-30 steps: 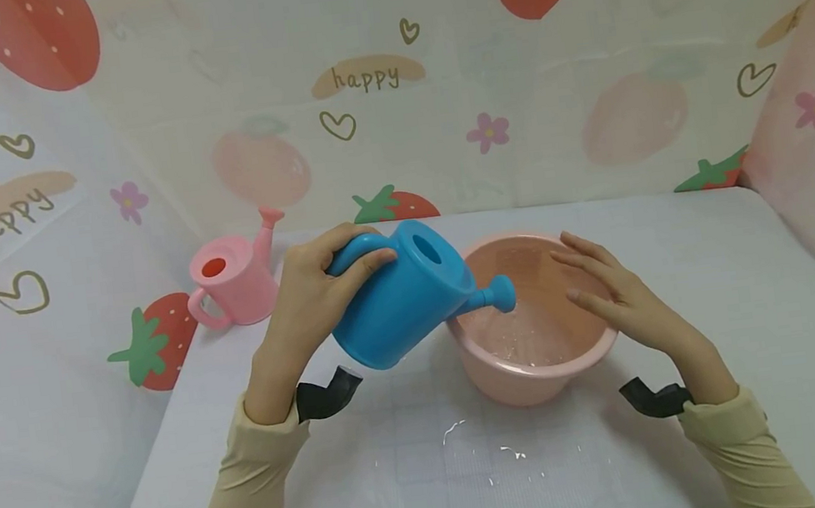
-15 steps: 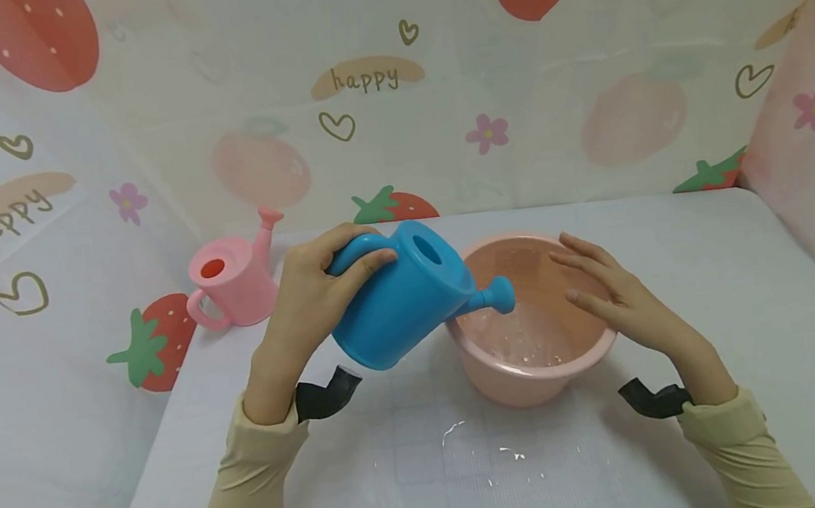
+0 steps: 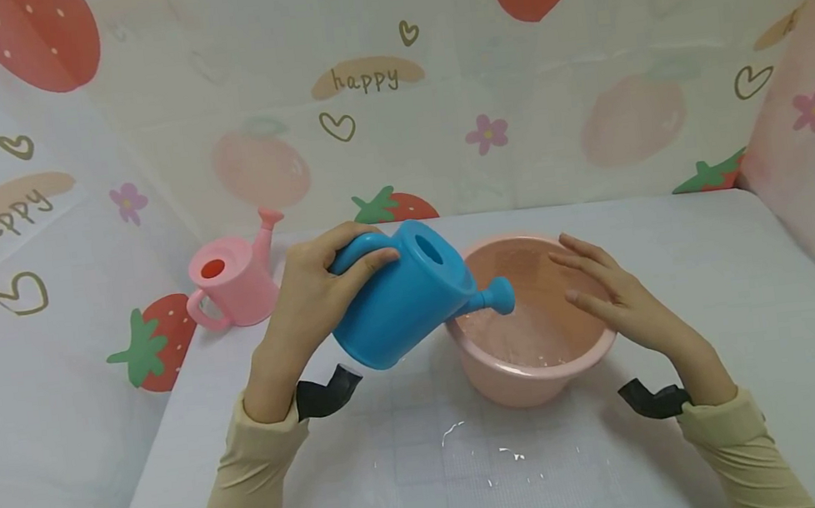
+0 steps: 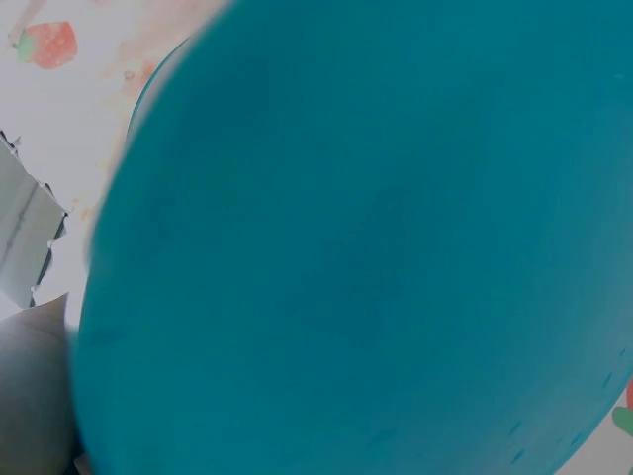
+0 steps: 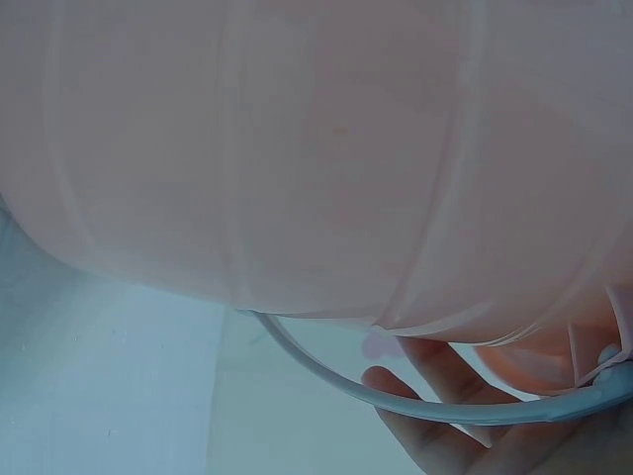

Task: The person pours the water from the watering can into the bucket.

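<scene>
My left hand point(image 3: 320, 281) grips the handle of a blue watering can point(image 3: 397, 297) and holds it tilted to the right. The can's round sprinkler head point(image 3: 501, 295) hangs over the opening of a pink bucket point(image 3: 517, 388), where shallow clear water glistens at the bottom. On the bucket's right side my right hand point(image 3: 627, 300) rests at the rim, its fingers spread and fairly straight over the opening. Blue can wall point(image 4: 346, 237) fills most of the left wrist view. In the right wrist view, the bucket's side point(image 5: 297, 158) and its pale hoop handle point(image 5: 415, 404) show in front of the fingers.
A pink watering can point(image 3: 237, 282) stands at the back left of the white table point(image 3: 726, 268). Drops of water point(image 3: 509, 452) lie on the tabletop before the bucket. Printed cloth walls point(image 3: 537, 63) rise behind and at both sides.
Both hands, the blue watering can and the bucket hold nearly the same places. The glints on the water in the bucket have shifted and look fewer.
</scene>
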Available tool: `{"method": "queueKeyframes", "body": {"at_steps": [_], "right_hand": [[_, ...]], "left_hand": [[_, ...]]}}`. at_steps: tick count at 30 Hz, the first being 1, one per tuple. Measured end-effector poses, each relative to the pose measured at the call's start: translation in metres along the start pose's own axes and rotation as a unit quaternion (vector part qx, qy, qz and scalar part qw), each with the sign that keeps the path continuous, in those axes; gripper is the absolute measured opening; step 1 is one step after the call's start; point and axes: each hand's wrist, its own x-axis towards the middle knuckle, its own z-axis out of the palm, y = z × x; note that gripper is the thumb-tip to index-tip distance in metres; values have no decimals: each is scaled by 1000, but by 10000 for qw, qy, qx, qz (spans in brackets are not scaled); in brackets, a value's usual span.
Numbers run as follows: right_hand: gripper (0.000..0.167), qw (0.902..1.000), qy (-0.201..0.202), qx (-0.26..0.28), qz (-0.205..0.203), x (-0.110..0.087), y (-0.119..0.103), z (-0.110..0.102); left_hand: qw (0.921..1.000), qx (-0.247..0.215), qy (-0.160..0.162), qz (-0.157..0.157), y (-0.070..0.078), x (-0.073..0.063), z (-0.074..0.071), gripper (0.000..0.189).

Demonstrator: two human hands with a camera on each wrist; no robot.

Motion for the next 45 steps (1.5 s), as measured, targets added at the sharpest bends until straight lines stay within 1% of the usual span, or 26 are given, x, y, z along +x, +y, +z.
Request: {"method": "queueKeyframes", "body": {"at_steps": [2,6,8,9,14,15,23,30,37,40,45], "right_hand": [[52,10000,9,-18,-29,0,-1,0],[51,10000,2,21,-66,0,-23,-1],[50,10000,8,13,-66,0,-28,-2],[50,10000,11,13,-69,0,-28,-2],[53,9999,32,-80,-54,2,1,1],[53,10000,26,-76,-49,2,3,1],[52,9999,47,-116,-36,3,1,2],[54,9999,51,-99,-77,4,1,2],[52,10000,22,-54,-29,1,3,2],[52,10000,35,-82,-18,0,4,3],[53,9999,50,-131,-48,2,4,3]], "left_hand": [[10000,7,5,19,0,0,0,28],[10000,43,10,78,1,0,0,28],[9999,52,-1,94,1,0,0,28],[9999,51,-7,91,0,1,0,28],[10000,49,-26,55,-1,1,0,29],[10000,59,-26,56,-1,1,0,29],[9999,128,-15,75,0,2,0,29],[9999,124,-81,18,0,5,0,31],[9998,105,-194,-24,0,6,2,31],[9998,113,-180,29,0,6,2,31],[9996,123,-175,203,0,7,2,30]]}}
